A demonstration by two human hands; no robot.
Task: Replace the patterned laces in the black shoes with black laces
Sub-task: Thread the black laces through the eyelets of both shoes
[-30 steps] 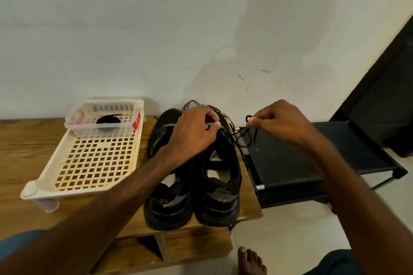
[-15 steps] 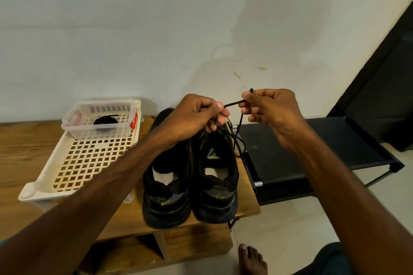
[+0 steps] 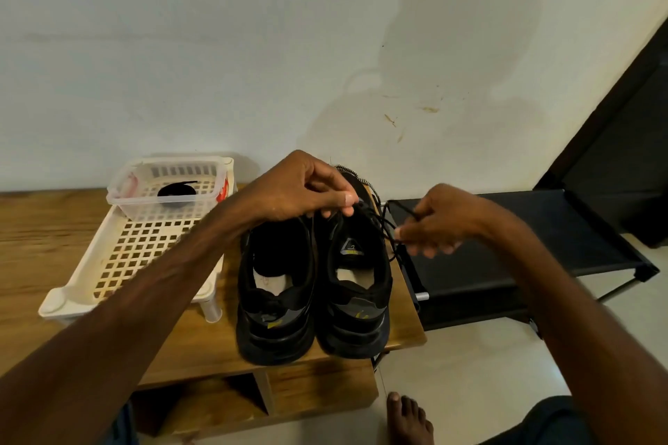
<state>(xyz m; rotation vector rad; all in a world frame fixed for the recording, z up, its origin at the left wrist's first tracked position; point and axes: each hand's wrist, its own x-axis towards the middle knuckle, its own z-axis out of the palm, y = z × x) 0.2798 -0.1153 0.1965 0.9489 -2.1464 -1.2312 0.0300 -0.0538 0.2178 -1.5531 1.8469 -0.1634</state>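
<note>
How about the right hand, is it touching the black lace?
Touching. The head view shows the right hand pinching the black lace between its fingers, with no gap.

Domestic interior, a shoe-storage corner of a home. Evidence: plain whitewashed wall point(image 3: 217, 47), stained, across upper frame; low brown wooden cabinet point(image 3: 43, 228) with open cubbies, centre left, bearing a pair of black sports shoes point(image 3: 354, 311); black fabric-shelved metal-framed rack point(image 3: 578, 228), right; cream perforated plastic tray point(image 3: 101, 242), left; pale smooth floor point(image 3: 470, 372) and one bare foot point(image 3: 408, 419), bottom right.
</note>
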